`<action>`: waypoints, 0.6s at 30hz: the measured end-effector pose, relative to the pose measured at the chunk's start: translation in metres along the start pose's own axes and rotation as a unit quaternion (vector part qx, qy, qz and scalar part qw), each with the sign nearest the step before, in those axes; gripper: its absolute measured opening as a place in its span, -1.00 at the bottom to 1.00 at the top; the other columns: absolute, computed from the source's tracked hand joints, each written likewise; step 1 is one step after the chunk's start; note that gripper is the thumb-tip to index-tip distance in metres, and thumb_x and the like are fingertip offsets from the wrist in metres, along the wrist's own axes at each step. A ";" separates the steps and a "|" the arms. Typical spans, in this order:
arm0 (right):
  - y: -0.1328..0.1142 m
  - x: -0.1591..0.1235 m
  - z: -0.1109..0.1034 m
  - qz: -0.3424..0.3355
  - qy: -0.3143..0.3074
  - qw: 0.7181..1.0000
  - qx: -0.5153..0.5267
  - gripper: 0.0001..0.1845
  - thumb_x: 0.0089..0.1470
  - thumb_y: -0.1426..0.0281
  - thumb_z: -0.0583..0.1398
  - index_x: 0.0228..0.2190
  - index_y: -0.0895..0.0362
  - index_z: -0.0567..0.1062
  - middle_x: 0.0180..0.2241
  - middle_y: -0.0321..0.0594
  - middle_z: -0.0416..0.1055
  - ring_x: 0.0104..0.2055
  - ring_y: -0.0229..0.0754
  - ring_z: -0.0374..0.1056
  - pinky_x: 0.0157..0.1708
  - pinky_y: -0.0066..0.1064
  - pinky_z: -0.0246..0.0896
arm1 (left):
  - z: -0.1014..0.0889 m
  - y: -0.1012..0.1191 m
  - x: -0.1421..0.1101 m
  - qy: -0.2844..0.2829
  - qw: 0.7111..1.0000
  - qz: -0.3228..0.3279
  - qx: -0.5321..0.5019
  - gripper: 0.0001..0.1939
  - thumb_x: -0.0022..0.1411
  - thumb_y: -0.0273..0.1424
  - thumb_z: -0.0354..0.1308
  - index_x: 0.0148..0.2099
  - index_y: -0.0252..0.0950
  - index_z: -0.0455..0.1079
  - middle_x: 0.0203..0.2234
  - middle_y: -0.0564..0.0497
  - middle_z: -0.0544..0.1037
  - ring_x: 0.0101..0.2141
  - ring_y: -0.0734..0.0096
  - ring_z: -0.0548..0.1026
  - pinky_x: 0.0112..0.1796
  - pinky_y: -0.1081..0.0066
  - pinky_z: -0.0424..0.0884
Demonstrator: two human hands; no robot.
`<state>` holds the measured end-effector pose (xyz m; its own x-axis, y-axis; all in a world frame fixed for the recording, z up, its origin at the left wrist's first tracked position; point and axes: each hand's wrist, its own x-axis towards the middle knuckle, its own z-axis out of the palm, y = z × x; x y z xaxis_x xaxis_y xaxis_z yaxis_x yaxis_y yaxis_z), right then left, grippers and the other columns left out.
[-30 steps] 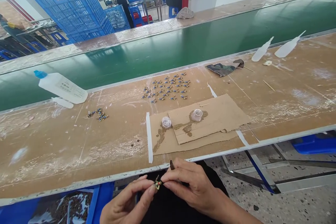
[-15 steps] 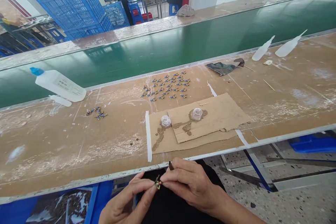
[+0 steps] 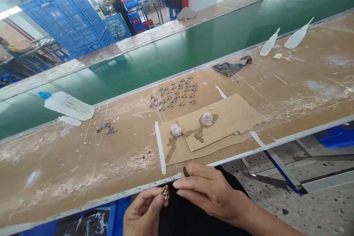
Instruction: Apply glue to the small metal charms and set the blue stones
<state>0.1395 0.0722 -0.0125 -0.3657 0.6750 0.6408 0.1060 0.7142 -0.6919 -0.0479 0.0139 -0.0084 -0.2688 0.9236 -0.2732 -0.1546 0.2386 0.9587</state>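
Observation:
Between the thumb and fingers of my left hand [image 3: 146, 208] is a small metal piece [image 3: 165, 194], with green, red and yellow on it. My right hand [image 3: 206, 191], just to its right, pinches a slim tool with a dark end [image 3: 186, 172]. Its thin tip is too small to make out, and a small gap separates the right fingers from the piece. Both hands are over my lap, at the table's front edge. Beyond them, many small blue-and-gold pieces [image 3: 176, 93] lie spread out, with a tighter cluster [image 3: 107, 129] to the left.
Two small clear cups [image 3: 207, 119] stand on stained cardboard [image 3: 232, 118]. A white bottle with a blue cap [image 3: 69, 105] lies at left. A camouflage cloth [image 3: 231, 68] and two squeeze bottles [image 3: 297, 38] lie at right. Behind runs a green conveyor belt [image 3: 166, 55]; people work beyond it.
My right hand has drawn away to the right from the piece, which my left hand still holds, now turned to show more of its coloured face. The view has tilted.

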 end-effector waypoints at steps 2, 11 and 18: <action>-0.003 0.003 -0.005 0.000 0.020 1.000 -0.009 -0.83 0.16 0.49 0.12 -0.18 0.21 0.43 -0.43 -0.25 0.29 -0.39 -0.39 0.17 -0.40 -0.59 0.14 | 0.001 -0.003 0.004 -0.012 0.994 -0.051 -0.097 -0.79 -0.17 -0.28 0.46 -0.46 -0.21 0.54 -0.63 0.11 0.53 -0.55 0.57 0.48 -0.24 0.41 0.55; -0.007 0.002 -0.002 -0.002 0.020 1.000 0.000 -0.84 0.18 0.51 0.09 -0.22 0.23 0.45 -0.47 -0.28 0.22 -0.40 -0.39 0.14 -0.41 -0.58 0.10 | 0.021 0.007 0.002 -0.020 0.971 -0.092 -0.221 -0.76 -0.24 -0.37 0.50 -0.50 -0.21 0.50 -0.66 0.18 0.44 -0.56 0.66 0.39 -0.23 0.44 0.50; -0.012 0.004 0.003 0.001 0.010 1.000 -0.011 -0.82 0.22 0.45 0.05 -0.30 0.21 0.45 -0.45 -0.28 0.26 -0.38 -0.38 0.16 -0.38 -0.55 0.09 | 0.025 0.004 0.000 0.043 0.985 -0.058 -0.154 -0.69 -0.40 -0.31 0.53 -0.53 -0.22 0.52 -0.69 0.15 0.46 -0.60 0.66 0.39 -0.46 0.62 0.42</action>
<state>0.1334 0.0654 -0.0024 -0.3465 0.6797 0.6464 0.1262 0.7166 -0.6859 -0.0252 0.0223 -0.0027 -0.3096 0.8635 -0.3982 -0.4660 0.2273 0.8551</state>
